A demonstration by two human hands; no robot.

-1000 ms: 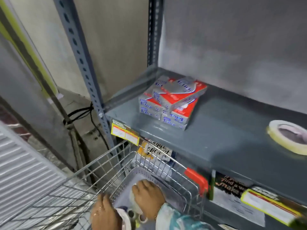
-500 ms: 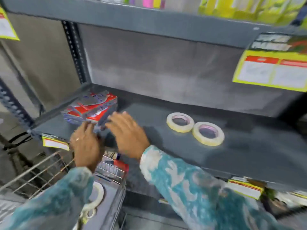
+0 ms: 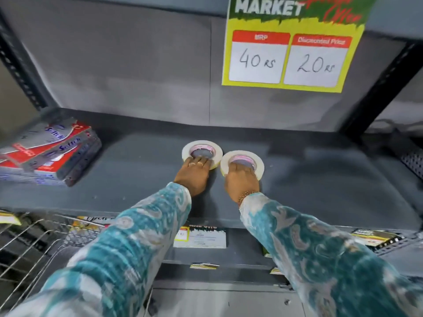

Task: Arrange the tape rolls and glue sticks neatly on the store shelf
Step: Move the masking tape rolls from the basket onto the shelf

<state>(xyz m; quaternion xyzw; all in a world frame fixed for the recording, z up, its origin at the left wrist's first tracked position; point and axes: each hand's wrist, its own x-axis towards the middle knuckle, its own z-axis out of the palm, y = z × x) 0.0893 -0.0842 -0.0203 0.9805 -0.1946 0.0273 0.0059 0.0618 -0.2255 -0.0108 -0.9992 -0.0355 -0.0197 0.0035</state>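
Note:
Two cream tape rolls lie flat side by side, nearly touching, in the middle of the grey shelf (image 3: pixel 137 170). My left hand (image 3: pixel 193 177) rests on the near rim of the left tape roll (image 3: pixel 201 143), with its fingertips curled into the core. In the same way, my right hand (image 3: pixel 242 180) grips the near rim of the right tape roll (image 3: pixel 259 164). Both hands hide the near halves of the rolls. No glue sticks are in view.
A stack of red and grey flat boxes (image 3: pixel 45 154) sits at the shelf's left end. A yellow price sign (image 3: pixel 290 53) hangs from the shelf above. A wire basket (image 3: pixel 29 243) stands at the lower left, and price labels (image 3: pixel 201 237) line the shelf's front edge.
Both hands rose from the wire basket to the shelf, passed the boxes, and moved right onto the two tape rolls. The view swung up and right.

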